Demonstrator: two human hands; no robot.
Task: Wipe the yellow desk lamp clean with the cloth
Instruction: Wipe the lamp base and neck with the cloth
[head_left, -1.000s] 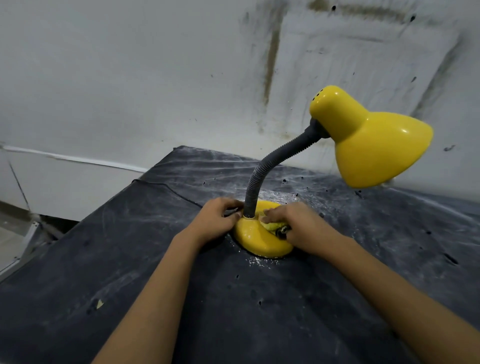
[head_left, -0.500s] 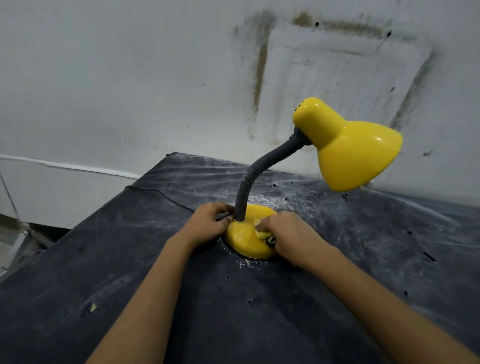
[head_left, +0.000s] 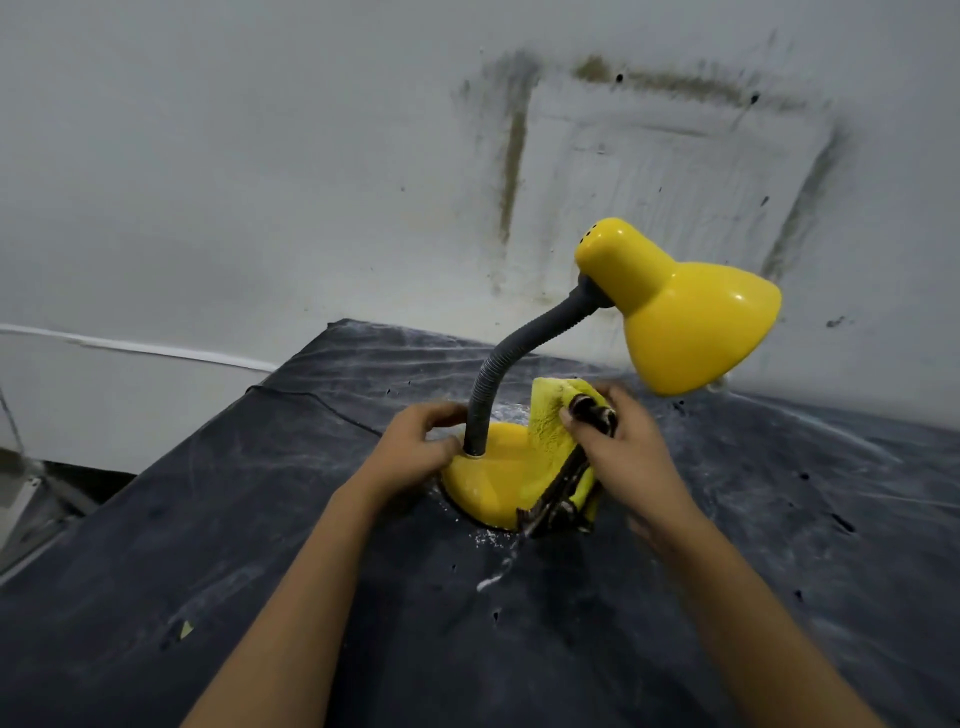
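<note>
The yellow desk lamp stands on a dark table, its round base in the middle, a grey flexible neck curving up to the yellow shade at the right. My left hand grips the left side of the base at the foot of the neck. My right hand holds a yellow cloth with dark edging, lifted off the base's right side; the cloth hangs down to the base's right edge.
The dark table top is dusty, with white crumbs in front of the base. A stained white wall stands close behind. The table's left edge drops to the floor.
My right hand has lifted up and to the right off the base, and the cloth now hangs open from it. The left hand stays on the base.
</note>
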